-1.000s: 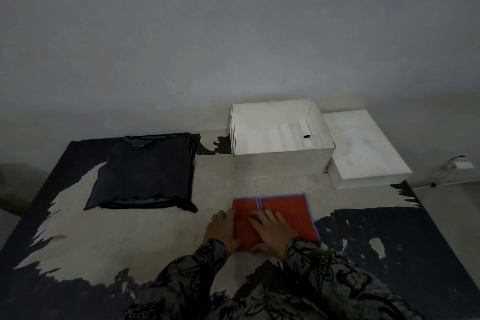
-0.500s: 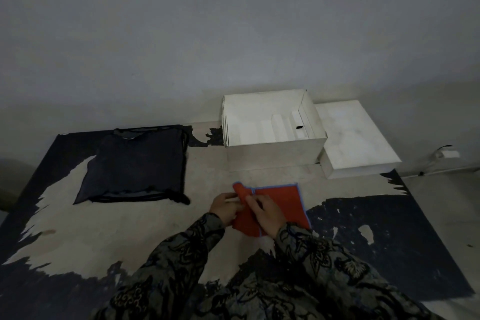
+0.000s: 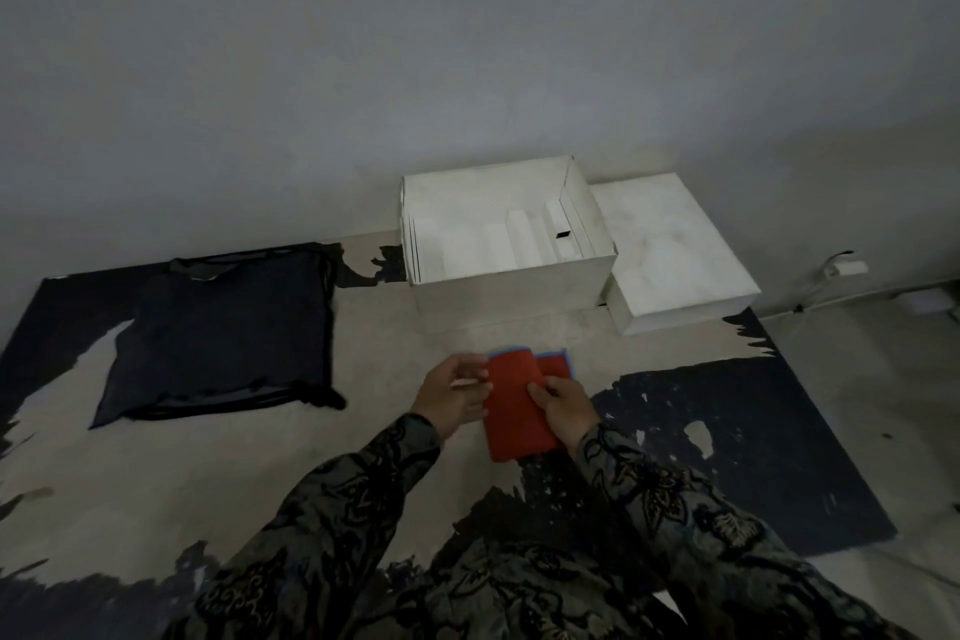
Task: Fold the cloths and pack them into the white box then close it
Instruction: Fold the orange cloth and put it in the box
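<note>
A red cloth with a blue hem (image 3: 514, 405) lies folded into a narrow strip on the worn mat in front of me. My left hand (image 3: 451, 398) pinches its left edge, which is turned over to the right. My right hand (image 3: 563, 405) presses on the cloth's right side. Behind it stands the white box (image 3: 511, 294), open, with white cardboard inserts inside. Its white lid (image 3: 670, 250) lies flat at the box's right side. A dark cloth (image 3: 223, 338) lies spread flat at the left.
The black and beige worn mat (image 3: 727, 457) covers the floor. A grey wall rises right behind the box. A white plug and cable (image 3: 844, 270) lie by the wall at the right, off the mat.
The left part of the red cloth has been lifted and folded over to the right, making it narrower. My left hand went from flat on it to pinching the edge.
</note>
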